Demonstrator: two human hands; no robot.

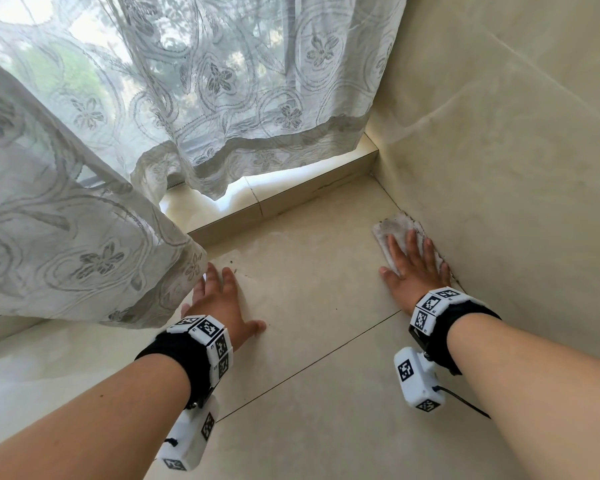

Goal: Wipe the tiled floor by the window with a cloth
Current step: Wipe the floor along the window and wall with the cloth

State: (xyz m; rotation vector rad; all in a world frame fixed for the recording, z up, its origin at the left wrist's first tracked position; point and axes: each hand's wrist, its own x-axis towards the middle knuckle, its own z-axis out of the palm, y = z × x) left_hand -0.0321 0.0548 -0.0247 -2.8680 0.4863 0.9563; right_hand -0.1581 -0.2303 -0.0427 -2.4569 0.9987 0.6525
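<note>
A small white cloth (394,225), speckled with dark dirt, lies flat on the beige tiled floor (312,282) right against the base of the right-hand wall. My right hand (413,271) presses on it with straight, spread fingers. My left hand (222,299) rests flat on the bare tile further left, fingers straight; some of its fingertips are hidden under the hem of the lace curtain (84,216). Both wrists wear black bands with white marker blocks.
A low tiled step (291,199) runs under the window at the far side of the floor. The tiled wall (499,168) closes off the right side. The sheer patterned curtain hangs over the window and drapes onto the floor at the left. Dark specks lie along the wall joint.
</note>
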